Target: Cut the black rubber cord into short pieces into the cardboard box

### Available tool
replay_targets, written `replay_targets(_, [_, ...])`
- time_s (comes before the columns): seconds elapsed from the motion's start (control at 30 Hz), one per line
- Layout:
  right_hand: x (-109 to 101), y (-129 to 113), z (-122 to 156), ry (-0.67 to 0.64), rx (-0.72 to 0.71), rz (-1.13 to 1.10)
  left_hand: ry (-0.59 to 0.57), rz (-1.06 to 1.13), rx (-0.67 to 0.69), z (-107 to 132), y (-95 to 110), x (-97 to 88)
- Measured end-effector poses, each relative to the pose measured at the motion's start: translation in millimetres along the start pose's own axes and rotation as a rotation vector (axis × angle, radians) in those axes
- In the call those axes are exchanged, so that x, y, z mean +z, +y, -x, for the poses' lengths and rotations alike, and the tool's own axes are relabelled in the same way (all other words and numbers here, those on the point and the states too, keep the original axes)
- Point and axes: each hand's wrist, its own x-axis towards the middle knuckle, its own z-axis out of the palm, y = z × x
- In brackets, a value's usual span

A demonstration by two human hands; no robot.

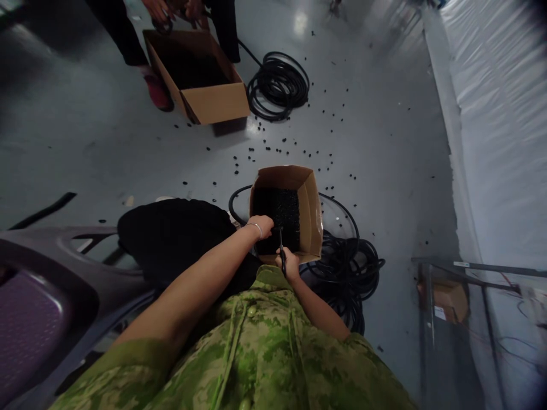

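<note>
My left hand (261, 226), with a thin bracelet at the wrist, is closed over an open cardboard box (310, 213). A short dark piece of black hose (277, 229) seems to stick out from its fingers. My right hand (289, 265) grips scissors (282, 250) by their black handles at the box's near edge. Their blades point away from me, up to the dark piece. Many small black pieces (287, 206) fill the bottom of the box. Black hose (342, 200) runs beside the box on both sides and joins a coil (356, 270) on the right.
Across from me, a person's hands (160, 11) hover over a larger cardboard box (217, 102). Another hose coil (280, 85) lies beside it. Small black bits (277, 150) are scattered on the grey floor. A purple-seated chair (29, 330) is at left, a metal frame (465, 267) at right.
</note>
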Motion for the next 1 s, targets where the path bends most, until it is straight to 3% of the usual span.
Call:
replay_targets(0.37, [0.5,-0.2,1.5,-0.005,0.007,-0.036,0.009,0.012,-0.022,0.8,-0.4,0.3])
replay_targets(0.67, [-15.4,-4.6,4.7,-0.073,0.025,-0.100,0.016,0.004,-0.039,2.4,2.6,-1.2])
replay_targets(1.0, [-8.2,-3.3,0.1,-0.046,0.074,-0.130,0.002,0.011,0.022,4.3,6.1,-0.6])
